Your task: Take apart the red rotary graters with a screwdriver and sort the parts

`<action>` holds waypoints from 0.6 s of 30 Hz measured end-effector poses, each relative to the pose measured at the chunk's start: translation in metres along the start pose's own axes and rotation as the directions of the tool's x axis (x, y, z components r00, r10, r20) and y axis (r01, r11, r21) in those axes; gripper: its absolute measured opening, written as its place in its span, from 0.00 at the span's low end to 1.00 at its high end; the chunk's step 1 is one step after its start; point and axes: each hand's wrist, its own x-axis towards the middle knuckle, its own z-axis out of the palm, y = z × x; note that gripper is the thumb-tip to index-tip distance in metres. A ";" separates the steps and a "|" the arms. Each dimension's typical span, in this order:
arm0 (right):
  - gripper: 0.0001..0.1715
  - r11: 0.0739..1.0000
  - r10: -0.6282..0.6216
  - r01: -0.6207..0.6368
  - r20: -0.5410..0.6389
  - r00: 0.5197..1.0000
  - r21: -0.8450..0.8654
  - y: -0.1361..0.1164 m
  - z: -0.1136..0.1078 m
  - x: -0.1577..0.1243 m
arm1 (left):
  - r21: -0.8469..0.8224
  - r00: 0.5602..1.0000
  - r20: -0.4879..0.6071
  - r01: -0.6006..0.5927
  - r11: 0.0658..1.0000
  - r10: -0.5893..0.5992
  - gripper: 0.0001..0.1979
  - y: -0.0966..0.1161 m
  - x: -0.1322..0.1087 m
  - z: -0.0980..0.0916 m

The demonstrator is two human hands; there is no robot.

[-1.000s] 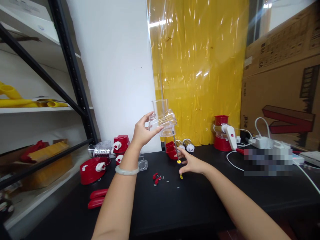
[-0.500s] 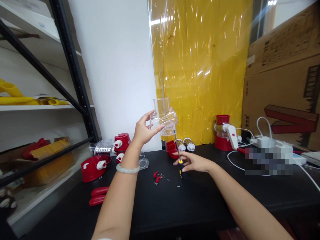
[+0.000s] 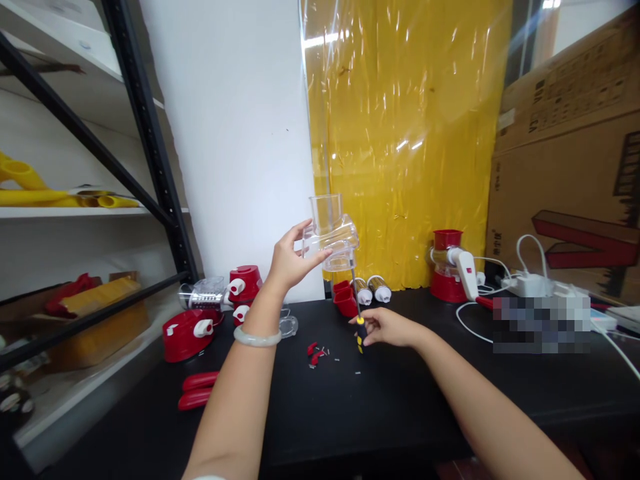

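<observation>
My left hand (image 3: pixel 295 257) grips a clear plastic housing (image 3: pixel 330 233) with a short upright tube on top, held up above the table. Below it, my right hand (image 3: pixel 387 328) has its fingers closed on the black-and-yellow handle of a screwdriver (image 3: pixel 361 327). The shaft points upward, and its tip meets the lower right edge of the housing; the exact contact is too small to make out. On the table under my hands lie small red parts (image 3: pixel 314 353) and several tiny metal pins or screws (image 3: pixel 357 373).
Red bases (image 3: pixel 187 337) and a clear grater drum assembly (image 3: pixel 205 293) stand at left, near red handles (image 3: pixel 197 390). Red cups (image 3: pixel 345 298) and two metal drums (image 3: pixel 379 289) sit behind. A red-and-white grater (image 3: pixel 447 267) and white cables stand right, before a carton (image 3: pixel 560 167).
My right hand's fingers have drawn in around the screwdriver handle, and the handle has tilted slightly. The left hand still holds the housing in nearly the same place.
</observation>
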 end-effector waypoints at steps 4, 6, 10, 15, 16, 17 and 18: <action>0.45 0.990 -0.006 -0.013 -0.134 0.991 -0.142 -0.004 0.006 0.000 | -0.004 1.000 0.003 0.015 1.000 -0.015 0.39 0.001 0.000 0.000; 0.47 0.996 -0.029 0.023 -0.071 0.997 -0.088 -0.005 0.006 -0.001 | -0.002 1.000 0.001 0.018 1.000 -0.018 0.39 0.001 0.001 0.000; 0.41 1.000 -0.009 0.009 -0.009 1.000 0.000 -0.007 0.010 0.001 | -0.002 1.000 -0.001 0.017 1.000 -0.017 0.39 0.000 0.000 0.000; 0.47 0.975 -0.070 0.030 -0.176 0.982 -0.222 -0.007 0.012 0.001 | -0.007 1.000 0.005 0.006 1.000 -0.006 0.38 -0.002 0.000 0.000; 0.49 0.978 -0.078 0.046 -0.152 0.985 -0.203 -0.007 0.010 -0.001 | -0.005 1.000 0.001 0.007 1.000 -0.007 0.38 -0.002 0.000 0.000; 0.50 0.986 -0.074 0.055 -0.110 0.991 -0.160 -0.007 0.009 -0.002 | -0.003 1.000 -0.001 0.005 1.000 -0.005 0.38 -0.002 0.000 0.000; 0.49 0.993 -0.064 0.057 -0.063 0.996 -0.100 -0.007 0.008 -0.003 | -0.003 1.000 -0.002 0.001 1.000 -0.001 0.38 -0.002 0.000 0.000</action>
